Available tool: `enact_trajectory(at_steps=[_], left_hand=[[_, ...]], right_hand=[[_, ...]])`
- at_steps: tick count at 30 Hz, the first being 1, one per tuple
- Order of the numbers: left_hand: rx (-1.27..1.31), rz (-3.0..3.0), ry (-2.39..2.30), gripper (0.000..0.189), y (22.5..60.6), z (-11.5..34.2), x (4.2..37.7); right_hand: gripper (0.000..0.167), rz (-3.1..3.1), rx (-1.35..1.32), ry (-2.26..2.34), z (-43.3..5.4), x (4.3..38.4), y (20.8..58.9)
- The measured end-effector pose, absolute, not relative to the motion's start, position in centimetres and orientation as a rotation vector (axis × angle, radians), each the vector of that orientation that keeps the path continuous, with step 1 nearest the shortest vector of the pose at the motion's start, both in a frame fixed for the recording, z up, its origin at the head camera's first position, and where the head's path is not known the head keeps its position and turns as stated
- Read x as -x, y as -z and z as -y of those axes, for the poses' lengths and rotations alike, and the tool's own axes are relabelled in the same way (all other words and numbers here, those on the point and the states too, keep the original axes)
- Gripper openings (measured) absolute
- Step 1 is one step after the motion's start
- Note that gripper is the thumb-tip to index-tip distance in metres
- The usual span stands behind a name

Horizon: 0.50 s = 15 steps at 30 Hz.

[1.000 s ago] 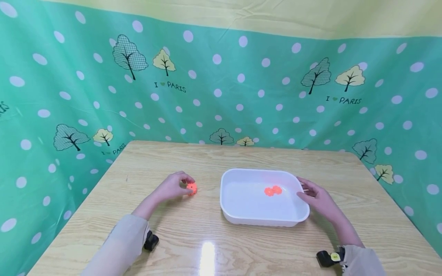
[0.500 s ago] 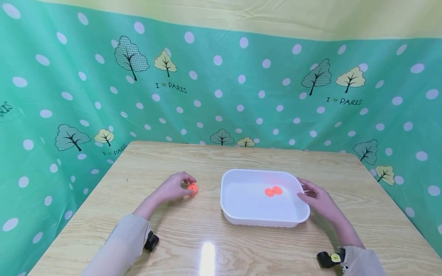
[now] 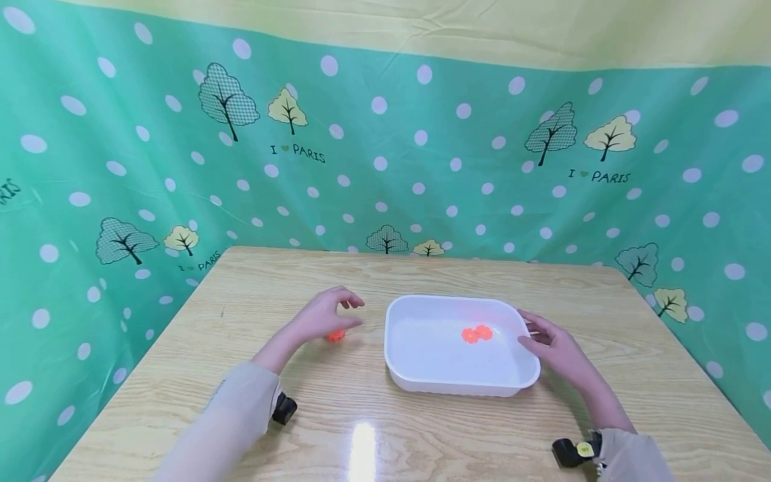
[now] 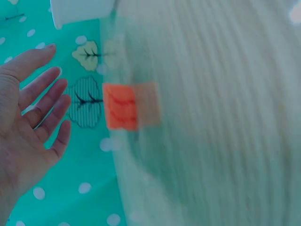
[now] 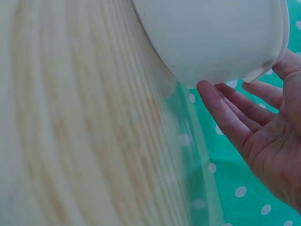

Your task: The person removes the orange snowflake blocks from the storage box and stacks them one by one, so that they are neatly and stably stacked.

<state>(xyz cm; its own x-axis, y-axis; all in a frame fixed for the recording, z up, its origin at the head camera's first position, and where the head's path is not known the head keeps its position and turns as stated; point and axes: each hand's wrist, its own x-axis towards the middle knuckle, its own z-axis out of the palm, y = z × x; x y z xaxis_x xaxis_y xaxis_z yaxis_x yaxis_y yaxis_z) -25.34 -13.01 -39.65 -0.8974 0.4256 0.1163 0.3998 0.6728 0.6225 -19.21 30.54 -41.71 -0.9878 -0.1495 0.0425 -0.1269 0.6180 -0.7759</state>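
Note:
My left hand (image 3: 322, 316) hovers above the wooden table with thumb and fingers apart and nothing between them. Just below it, partly hidden by the hand in the head view, a small bright orange piece with dark wavy lines on its side (image 4: 121, 107) stands on the tabletop. On the right, my right hand (image 3: 554, 345) holds the end of a white plastic tub (image 3: 460, 387), thumb over the rim and fingers against the outer wall (image 5: 211, 37). Inside the tub lie two flat orange flower-shaped pieces (image 3: 470, 336), side by side.
The light wooden table (image 3: 458, 442) carries a bright glare spot near its front. A green dotted cloth (image 3: 421, 181) hangs behind and along both sides. Black wrist cameras (image 3: 284, 408) sit at both cuffs.
My left hand has let go of the orange piece and moved slightly up and to the right, its fingers spreading apart. The right hand and tub have stayed put.

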Motion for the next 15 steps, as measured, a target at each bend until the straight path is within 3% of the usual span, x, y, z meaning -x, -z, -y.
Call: enact_trajectory(at_steps=[15], left_hand=[[-0.823,-2.805,-1.099,0.031,38.1,7.8,25.9]], right_hand=[[0.059,-2.808,0.246,1.340,-30.5,19.2,41.7]])
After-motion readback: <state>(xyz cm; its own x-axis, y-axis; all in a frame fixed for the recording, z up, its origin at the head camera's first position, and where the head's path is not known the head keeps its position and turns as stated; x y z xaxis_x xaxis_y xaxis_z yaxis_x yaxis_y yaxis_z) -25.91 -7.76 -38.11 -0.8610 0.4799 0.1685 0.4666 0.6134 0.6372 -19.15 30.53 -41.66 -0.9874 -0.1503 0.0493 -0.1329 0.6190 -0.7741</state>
